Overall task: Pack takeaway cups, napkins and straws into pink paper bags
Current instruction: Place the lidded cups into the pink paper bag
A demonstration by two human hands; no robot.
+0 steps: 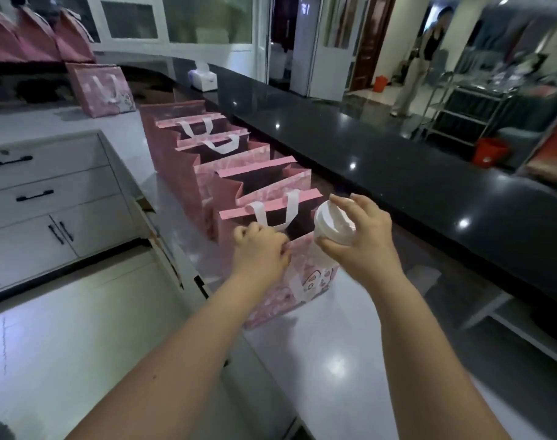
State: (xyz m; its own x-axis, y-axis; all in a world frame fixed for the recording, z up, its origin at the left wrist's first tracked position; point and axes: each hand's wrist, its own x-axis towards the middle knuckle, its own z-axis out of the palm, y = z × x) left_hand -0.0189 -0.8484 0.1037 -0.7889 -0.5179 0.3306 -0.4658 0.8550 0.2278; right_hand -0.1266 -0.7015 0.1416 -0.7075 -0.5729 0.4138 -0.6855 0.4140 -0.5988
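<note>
Right hand [363, 236] grips cup [332, 230]; left hand [259, 249] pinches bag [305, 281].

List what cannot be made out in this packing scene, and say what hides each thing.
- Head view, inside of the nearest pink bag: dark, behind its own front wall.
- Head view, cup contents: the lid covers them; the right hand wraps the side.
- Head view, left hand: fingertips curled over the bag rim.

- The nearest bag [302, 281] stands on the worktop [318, 360] before me, with the other bags [207, 160] in a row behind it.
- My left hand [259, 249] grips its near rim.
- To the right of that, my right hand [363, 230] holds the cup [332, 227] over the bag's right edge.
- The raised counter [366, 138] runs along the right of the row, with a tissue box [204, 77] on its far end.
- The drawers [48, 185] lie to my left.
</note>
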